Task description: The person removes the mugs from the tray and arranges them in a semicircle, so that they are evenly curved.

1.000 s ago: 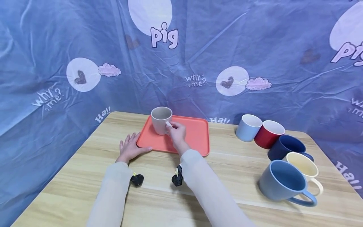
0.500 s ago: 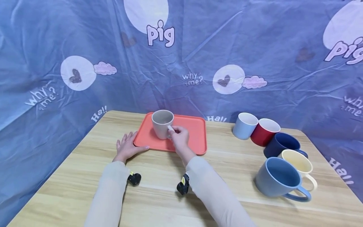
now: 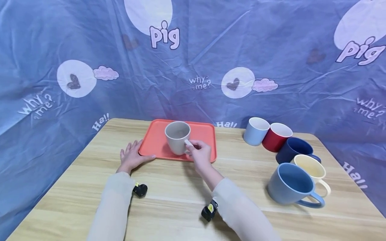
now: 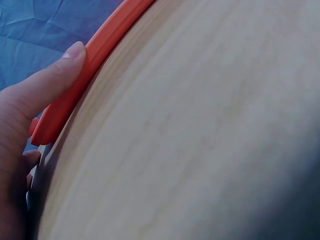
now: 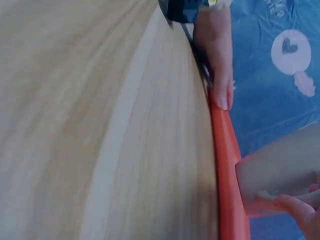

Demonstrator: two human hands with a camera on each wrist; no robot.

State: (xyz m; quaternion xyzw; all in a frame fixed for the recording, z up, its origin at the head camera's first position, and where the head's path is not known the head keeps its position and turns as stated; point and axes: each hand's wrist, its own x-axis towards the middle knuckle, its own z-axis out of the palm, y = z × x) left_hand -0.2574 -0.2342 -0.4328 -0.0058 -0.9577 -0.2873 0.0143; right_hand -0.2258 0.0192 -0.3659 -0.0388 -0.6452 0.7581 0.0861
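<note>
In the head view my right hand (image 3: 201,155) pinches the handle of a grey mug (image 3: 176,141). The mug is upright over the front middle of a red-orange tray (image 3: 156,139); whether its base touches the tray I cannot tell. The right wrist view shows the thumb on the handle and the grey mug (image 5: 280,165) close to the tray's near rim (image 5: 227,160). My left hand (image 3: 132,157) lies at the tray's front left corner with its fingers spread. In the left wrist view the left thumb (image 4: 57,77) lies along the tray's rim (image 4: 107,42).
Several mugs stand in a slanting row at the right: light blue (image 3: 255,134), red (image 3: 275,139), navy (image 3: 292,150), cream (image 3: 315,172) and a larger blue one (image 3: 287,187) in front. A blue printed cloth (image 3: 181,100) hangs behind the wooden table (image 3: 169,201).
The grey mug has come toward me and to the right across the tray, held by my right hand. My left hand stays at the tray's corner. The head view has shifted slightly.
</note>
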